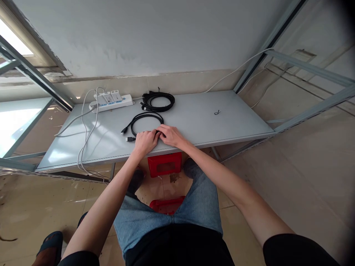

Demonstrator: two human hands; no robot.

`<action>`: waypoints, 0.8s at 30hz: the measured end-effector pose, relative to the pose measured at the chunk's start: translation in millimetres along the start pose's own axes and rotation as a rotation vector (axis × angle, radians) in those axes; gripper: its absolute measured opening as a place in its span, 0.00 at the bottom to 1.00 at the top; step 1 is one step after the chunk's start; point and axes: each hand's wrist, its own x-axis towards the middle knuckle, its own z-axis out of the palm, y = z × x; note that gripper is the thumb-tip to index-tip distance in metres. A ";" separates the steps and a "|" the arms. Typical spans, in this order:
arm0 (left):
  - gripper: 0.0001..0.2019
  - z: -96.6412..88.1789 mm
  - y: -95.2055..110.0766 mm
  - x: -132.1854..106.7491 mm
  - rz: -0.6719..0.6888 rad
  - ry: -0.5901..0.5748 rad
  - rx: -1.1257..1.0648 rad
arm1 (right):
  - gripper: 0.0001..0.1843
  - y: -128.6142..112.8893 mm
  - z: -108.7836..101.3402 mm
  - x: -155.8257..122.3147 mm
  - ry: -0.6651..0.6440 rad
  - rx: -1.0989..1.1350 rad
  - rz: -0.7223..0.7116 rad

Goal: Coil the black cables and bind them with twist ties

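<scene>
A coiled black cable (146, 114) lies on the grey shelf near its front edge, its two plug ends sticking out to the left. My left hand (146, 142) is closed at the front of the coil. Beside it, my right hand (171, 136) pinches the near right part of the same coil. The fingertips of both hands almost meet, and they hide the stretch of cable between them. Behind this coil sits a thicker bundle of coiled black cables (167, 107). A small black twist tie (217, 112) lies apart on the right of the shelf.
A white power strip (124, 101) with plugged-in adapters stands at the back left, its white cords (88, 137) hanging over the front edge. Metal posts (251, 75) frame the grey shelf (194, 118). Below is a red plastic stool (164, 159). A sandalled foot (50, 245) shows at lower left.
</scene>
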 end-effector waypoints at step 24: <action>0.30 3.3 -0.4 1.1 0.010 -0.006 0.018 | 0.18 12.7 13.4 7.6 0.146 0.071 0.058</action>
